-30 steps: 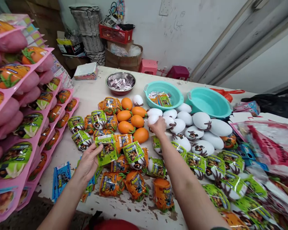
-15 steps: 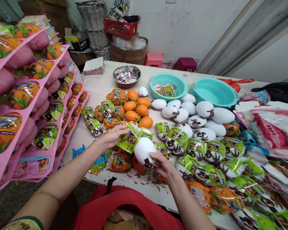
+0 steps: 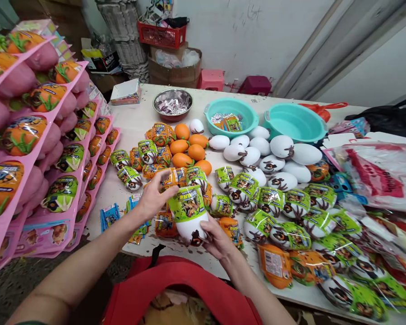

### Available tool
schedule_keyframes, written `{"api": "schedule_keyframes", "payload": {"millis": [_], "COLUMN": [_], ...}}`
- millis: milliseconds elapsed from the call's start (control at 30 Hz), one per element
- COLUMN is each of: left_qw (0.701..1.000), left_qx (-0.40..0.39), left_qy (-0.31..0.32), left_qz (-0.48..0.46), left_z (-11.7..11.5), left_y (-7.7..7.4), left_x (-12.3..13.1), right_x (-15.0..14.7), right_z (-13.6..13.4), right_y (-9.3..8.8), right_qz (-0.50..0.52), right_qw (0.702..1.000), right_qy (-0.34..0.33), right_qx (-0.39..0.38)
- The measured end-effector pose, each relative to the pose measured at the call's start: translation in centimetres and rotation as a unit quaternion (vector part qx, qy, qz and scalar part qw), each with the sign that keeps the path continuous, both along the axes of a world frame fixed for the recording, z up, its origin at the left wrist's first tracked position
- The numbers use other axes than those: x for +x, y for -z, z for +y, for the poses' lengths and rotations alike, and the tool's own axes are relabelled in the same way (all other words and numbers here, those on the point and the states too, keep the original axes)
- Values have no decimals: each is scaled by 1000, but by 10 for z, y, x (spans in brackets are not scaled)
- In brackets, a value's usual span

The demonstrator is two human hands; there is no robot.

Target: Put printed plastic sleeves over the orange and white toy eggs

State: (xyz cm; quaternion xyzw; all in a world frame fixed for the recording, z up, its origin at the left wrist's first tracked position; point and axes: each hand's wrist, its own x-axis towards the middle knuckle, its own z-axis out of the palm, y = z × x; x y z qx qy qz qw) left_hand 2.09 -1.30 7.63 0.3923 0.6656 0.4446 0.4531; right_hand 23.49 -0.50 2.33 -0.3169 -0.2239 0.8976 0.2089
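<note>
A white egg in a green printed wrapper (image 3: 190,212) is held over the table's front edge, its dark-marked white end toward me. My right hand (image 3: 216,237) grips that lower end from the right. At the upper left of the egg, my left hand (image 3: 155,194) has its fingers apart, the thumb close to the wrapper's top edge. Beyond my hands sit bare orange eggs (image 3: 196,152) and wrapped orange ones (image 3: 160,133). Bare white eggs (image 3: 234,152) lie farther right, with green-wrapped white eggs (image 3: 271,201) nearer me.
Pink trays of wrapped eggs (image 3: 62,158) are stacked at left. A metal bowl (image 3: 172,116) and two teal basins (image 3: 253,122) (image 3: 295,131) stand at the back. Blue packets (image 3: 110,216) lie left of my hands; plastic bags (image 3: 385,176) crowd the right.
The green wrapper, earlier held open beside the egg, now surrounds its upper part. My left hand has let go of the wrapper. The camera view has shifted slightly.
</note>
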Motion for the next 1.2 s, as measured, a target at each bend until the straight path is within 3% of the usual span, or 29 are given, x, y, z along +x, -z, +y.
{"api": "schedule_keyframes", "payload": {"millis": [67,167,367,667,1033,1100,1200], "left_qw": [988,937,906,889,875,884,901], "left_qx": [-78,-154,-149,-216,-259,-260,-250], "left_qy": [48,146,243,249,272,249,211], "left_qz": [-125,-279,-314,-318,-305,-297,-284], "left_z": [-18,-40,-45,-68,-58,-55,-50], "left_y": [6,13,22,43,32,36,47], "left_x": [4,18,34,35,40,44,49], "right_x": [3,11,21,37,38,47,83], "right_z": [-18,-39,-41,-51,-56,-50,-21], "right_y": [1,-3,-16,-5,-8,-4,7], "right_qz": [-6,-7,-18,-206,-153,-141,-200], "right_qw": [999,998,999,972,987,989,959], "right_qy": [26,30,47,-34,0,42,200], "right_qx": [-21,-49,4,111,44,28,26]}}
